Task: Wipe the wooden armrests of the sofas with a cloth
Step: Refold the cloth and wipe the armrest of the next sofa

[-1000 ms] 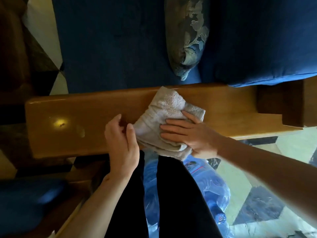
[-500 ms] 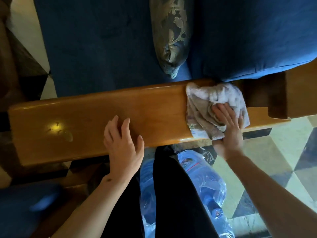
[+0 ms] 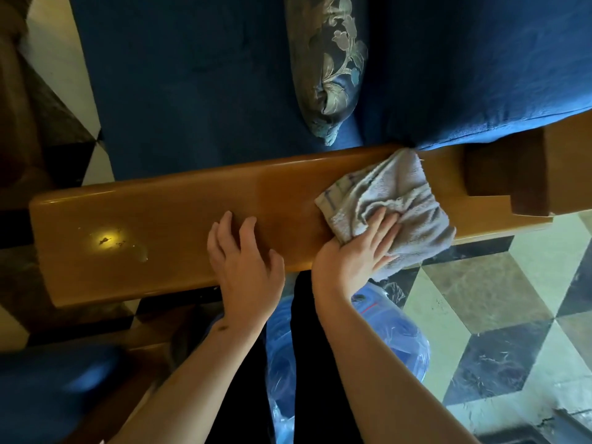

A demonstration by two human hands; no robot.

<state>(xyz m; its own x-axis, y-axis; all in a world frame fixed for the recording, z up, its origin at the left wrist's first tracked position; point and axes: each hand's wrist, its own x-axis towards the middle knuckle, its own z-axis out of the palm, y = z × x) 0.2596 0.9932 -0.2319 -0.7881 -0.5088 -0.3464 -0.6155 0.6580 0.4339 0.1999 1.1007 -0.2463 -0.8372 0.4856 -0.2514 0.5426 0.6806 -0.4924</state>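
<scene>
The right hand (image 3: 355, 254) presses flat, fingers spread, on the cloth (image 3: 387, 206) on the wooden armrest (image 3: 166, 219), the left hand (image 3: 245, 264) rests open beside it, and the cloth's hanging edge could slip off.

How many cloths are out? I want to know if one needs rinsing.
1. The grey cloth lies on the wooden armrest toward its right end, pressed flat under the right hand. Another could be out of frame.

Both hands (image 3: 245, 267) (image 3: 355, 254) flat — fingers extended
</scene>
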